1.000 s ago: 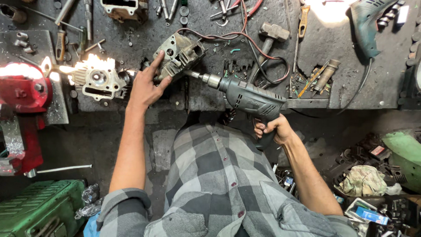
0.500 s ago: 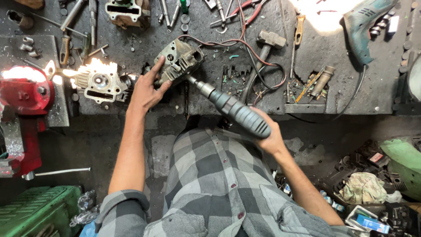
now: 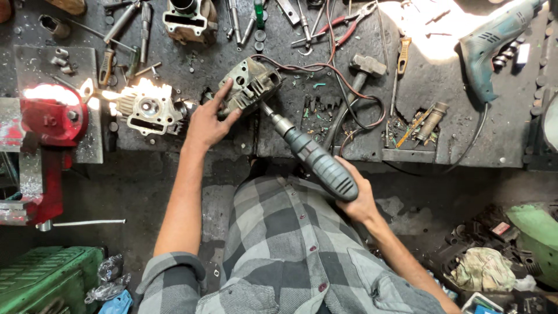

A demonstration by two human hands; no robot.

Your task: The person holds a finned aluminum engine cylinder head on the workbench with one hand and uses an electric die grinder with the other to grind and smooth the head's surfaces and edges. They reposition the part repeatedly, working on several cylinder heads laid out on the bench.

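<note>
The left hand [image 3: 206,122] had its fingers spread over the grey cylinder head [image 3: 250,87] on the cluttered tabletop [image 3: 453,134], while the right hand [image 3: 359,197] wrapped tight around the electric drill [image 3: 314,157], bit against that head.

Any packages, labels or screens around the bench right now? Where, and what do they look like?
Label: small red and white rectangle on dark parts, floor at right.
Flat box: white and blue, bottom right edge, partly cut off.
Clear plastic wrappers: crumpled, floor at bottom left, beside the green case.
No screens.
</note>
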